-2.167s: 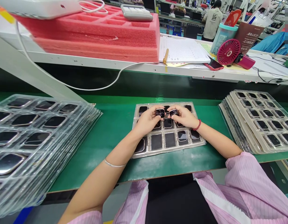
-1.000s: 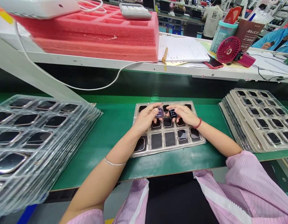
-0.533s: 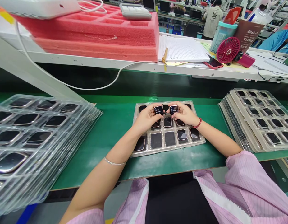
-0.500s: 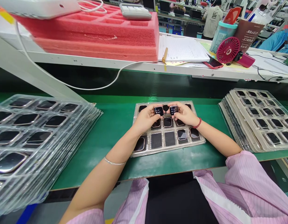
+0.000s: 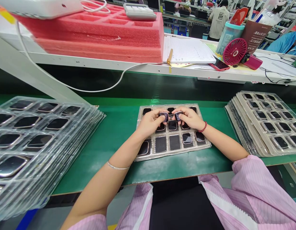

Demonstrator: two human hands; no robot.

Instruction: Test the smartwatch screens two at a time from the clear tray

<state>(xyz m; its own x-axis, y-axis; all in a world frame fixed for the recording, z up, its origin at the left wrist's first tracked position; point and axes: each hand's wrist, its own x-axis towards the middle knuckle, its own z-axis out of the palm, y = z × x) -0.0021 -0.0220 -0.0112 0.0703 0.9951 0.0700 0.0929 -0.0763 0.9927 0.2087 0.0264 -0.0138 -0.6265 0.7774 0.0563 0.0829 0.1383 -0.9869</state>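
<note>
My left hand grips a smartwatch without a strap, its thumb over the front of the dark screen. A second strapless smartwatch, with small light marks on its lit screen, is held in my right hand, thumb on its face. The two watches are close together, side by side, above a clear plastic tray. Watches with dark faces sit in several pockets of this tray. Two pockets in its front row hold no watch. My fingers hide part of the back rows.
Stacked trays of watches stand at left, with another tray stack at right. Above the green bench runs a white shelf bearing red foam, papers, a phone and a small fan. A white cable hangs below.
Both thumbs have moved onto the watch screens, and the watches have tilted slightly. The left watch's screen showed light marks before and now looks dim. The tray has stayed in place.
</note>
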